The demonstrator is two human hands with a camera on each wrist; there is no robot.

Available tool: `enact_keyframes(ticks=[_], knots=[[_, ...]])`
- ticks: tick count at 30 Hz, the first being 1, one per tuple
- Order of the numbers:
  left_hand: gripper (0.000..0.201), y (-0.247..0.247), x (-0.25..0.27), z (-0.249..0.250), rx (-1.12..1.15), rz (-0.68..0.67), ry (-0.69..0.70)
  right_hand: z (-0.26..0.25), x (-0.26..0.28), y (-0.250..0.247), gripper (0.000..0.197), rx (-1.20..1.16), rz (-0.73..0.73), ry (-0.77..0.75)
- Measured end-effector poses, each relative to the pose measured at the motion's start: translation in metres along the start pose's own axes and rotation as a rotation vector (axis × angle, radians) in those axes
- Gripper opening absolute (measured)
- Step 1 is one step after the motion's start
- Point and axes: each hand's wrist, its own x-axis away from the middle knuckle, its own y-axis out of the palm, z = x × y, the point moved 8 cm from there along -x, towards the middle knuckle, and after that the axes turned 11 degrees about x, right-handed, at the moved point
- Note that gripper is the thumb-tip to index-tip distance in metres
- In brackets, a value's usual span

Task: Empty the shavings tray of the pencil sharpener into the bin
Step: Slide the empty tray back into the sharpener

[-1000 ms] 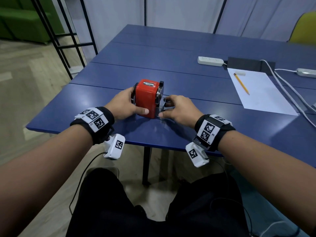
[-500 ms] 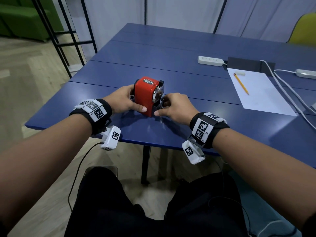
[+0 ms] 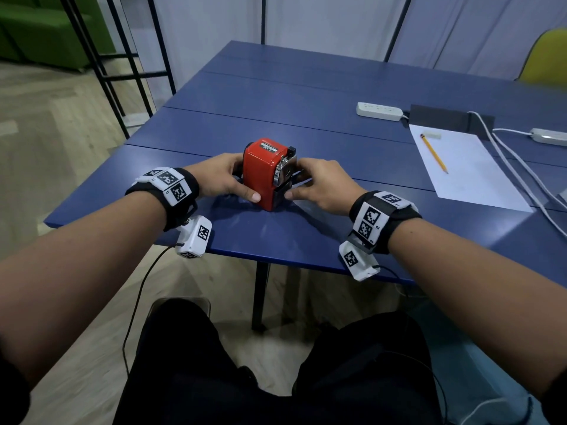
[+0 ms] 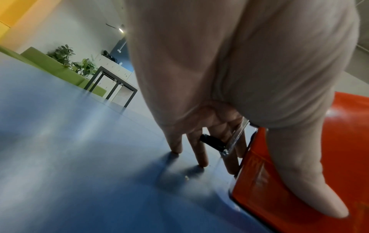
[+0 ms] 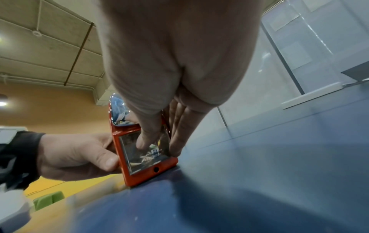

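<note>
A red pencil sharpener (image 3: 264, 176) stands on the blue table (image 3: 276, 240) near its front edge. My left hand (image 3: 242, 182) grips its left side, thumb on the near face and fingers behind by the crank. In the left wrist view the sharpener (image 4: 257, 189) fills the lower right. My right hand (image 3: 296, 180) pinches the shavings tray (image 3: 282, 193), which sits low in the sharpener's right end. In the right wrist view the thumb lies on the clear tray (image 5: 145, 159) and the fingers run along its far side. The tray sits inside the body. No bin is in view.
At the right lies a white sheet of paper (image 3: 469, 173) with a yellow pencil (image 3: 434, 153) and an eraser (image 3: 431, 135) on it. Behind it are a power strip (image 3: 379, 110), a black box (image 3: 441, 118) and white cables (image 3: 521, 167).
Both hands have stayed on the sharpener. It has turned slightly, so its metal right end faces me more, and my right thumb sits lower on the tray.
</note>
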Motion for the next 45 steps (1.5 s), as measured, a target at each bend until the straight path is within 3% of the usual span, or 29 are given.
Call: enact_keyframes(ticks=[20, 23, 26, 29, 33, 39, 41, 45], knots=[[0.072, -0.003, -0.002, -0.002, -0.074, -0.001, 0.003, -0.006, -0.008, -0.004, 0.037, 0.039, 0.034, 0.018], [0.071, -0.004, -0.001, -0.001, -0.09, 0.019, 0.018, -0.007, -0.006, -0.003, 0.042, 0.084, 0.017, 0.016], [0.08, -0.006, 0.002, 0.004, -0.174, 0.043, 0.043, -0.003, -0.005, 0.002, 0.061, 0.119, -0.048, 0.043], [0.098, -0.01, 0.007, 0.005, -0.228, 0.072, 0.044, 0.001, 0.001, 0.002, 0.075, 0.124, -0.096, 0.07], [0.13, -0.012, 0.015, 0.017, -0.325, 0.149, 0.102, 0.001, 0.013, -0.002, 0.078, 0.078, -0.112, 0.087], [0.13, -0.009, 0.012, 0.033, -0.434, 0.201, 0.061, -0.009, 0.019, -0.006, 0.095, -0.044, -0.036, 0.08], [0.127, -0.006, 0.01, 0.036, -0.382, 0.229, 0.001, -0.014, 0.015, -0.004, 0.092, -0.076, -0.017, 0.086], [0.123, 0.008, 0.009, 0.054, -0.362, 0.291, 0.071, -0.021, 0.01, 0.004, 0.073, -0.118, 0.02, 0.097]])
